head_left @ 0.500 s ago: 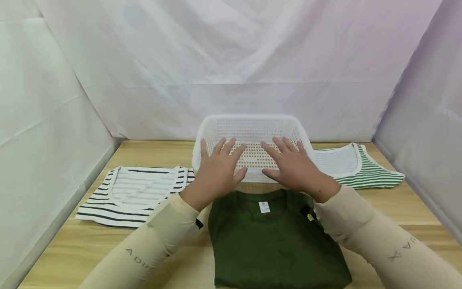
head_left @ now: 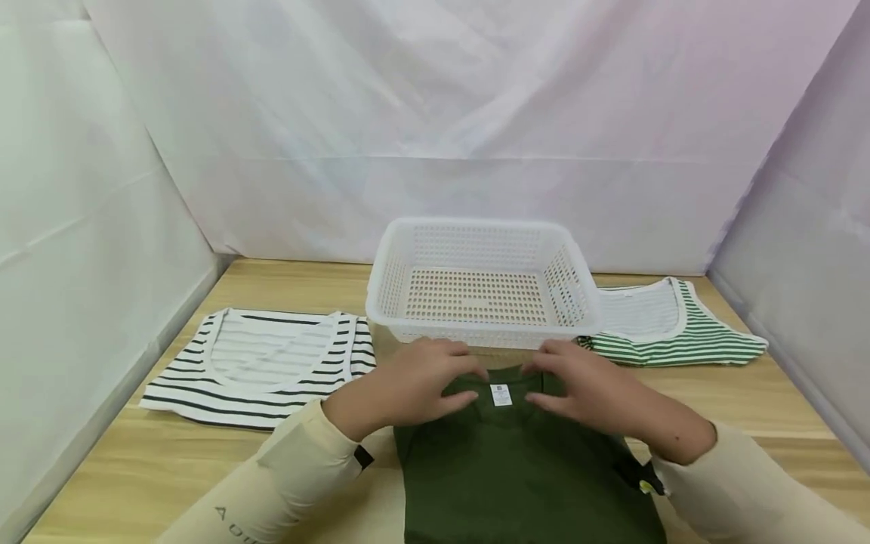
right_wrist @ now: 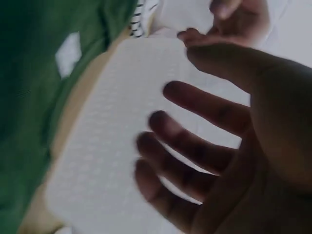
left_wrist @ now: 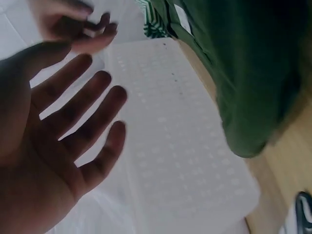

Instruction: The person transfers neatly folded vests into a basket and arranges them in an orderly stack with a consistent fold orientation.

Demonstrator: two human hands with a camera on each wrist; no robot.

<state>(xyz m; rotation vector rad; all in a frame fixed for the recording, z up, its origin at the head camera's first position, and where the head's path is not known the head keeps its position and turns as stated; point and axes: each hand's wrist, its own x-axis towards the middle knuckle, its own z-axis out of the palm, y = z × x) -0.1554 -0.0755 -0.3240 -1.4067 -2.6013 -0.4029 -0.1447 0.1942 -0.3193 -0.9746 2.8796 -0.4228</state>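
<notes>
A dark green folded shirt (head_left: 523, 476) with a white neck label lies at the front of the table. My left hand (head_left: 418, 381) is over the left side of its collar, thumb and fingers spread apart and nothing between them. Over the right side of the collar is my right hand (head_left: 584, 389), its fingers loosely bent and holding nothing. In the left wrist view the fingers of the left hand (left_wrist: 73, 131) are parted. The right wrist view likewise shows the right hand (right_wrist: 209, 146) with separated, relaxed fingers. A white perforated basket (head_left: 485, 334) stands just beyond both hands.
To the left lies a folded black-and-white striped top (head_left: 183, 397). A green-and-white striped top (head_left: 707, 336) lies at the right, beside the basket. White cloth walls (head_left: 476, 98) close off the back and sides of the wooden table (head_left: 136, 468).
Both hands have come back from over the basket toward me, down to the green shirt's collar. Their fingers are more bent than before. The basket's inside now shows uncovered.
</notes>
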